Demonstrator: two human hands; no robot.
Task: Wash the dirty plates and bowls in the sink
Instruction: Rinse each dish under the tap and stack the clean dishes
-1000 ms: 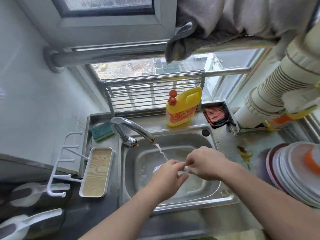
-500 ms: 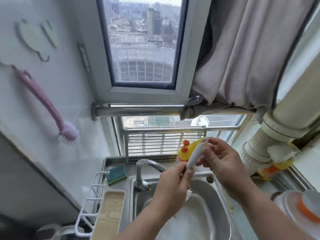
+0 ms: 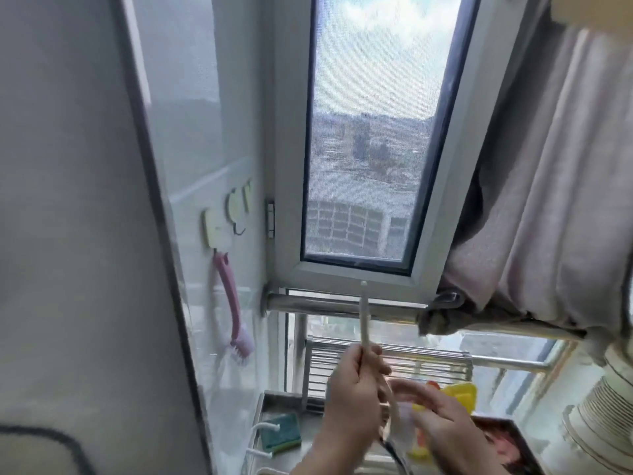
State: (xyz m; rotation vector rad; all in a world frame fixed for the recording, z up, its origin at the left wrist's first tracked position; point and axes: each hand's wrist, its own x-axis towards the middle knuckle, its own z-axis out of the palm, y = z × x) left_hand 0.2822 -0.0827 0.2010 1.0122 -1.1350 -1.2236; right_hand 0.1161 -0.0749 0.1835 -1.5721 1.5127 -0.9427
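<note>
Left hand point(image 3: 354, 389): raised in front of the window rail, fingers curled round a thin white handle point(image 3: 365, 317); grip clenched on it.
White handle: upright, tip reaching up across the steel bar point(image 3: 329, 305) under the window frame; lower end hidden behind the hands, likely a brush, though blurred.
Right hand point(image 3: 435, 414): just beside the left, lower and to its right, fingers fairly straight and spread; blurred, grip seemingly released, touching something pale and whitish below the handle.
Plates and bowls: out of view; sink itself cut off by the bottom edge.
Yellow bottle point(image 3: 460, 394): behind the right hand, at the back edge of the surface, partly covered.
Green sponge point(image 3: 281, 437): flat on the surface at its back left corner, left of the left wrist.
White rack point(image 3: 260, 440): prongs showing at the left edge of the surface, just beside the sponge.
Pink brush point(image 3: 233, 306): hanging bristles down from a wall hook point(image 3: 215, 229) on the left wall.
Curtain point(image 3: 555, 200): bunched at the right of the window point(image 3: 370, 132).
Ribbed white duct point(image 3: 603, 419): at the right edge.
</note>
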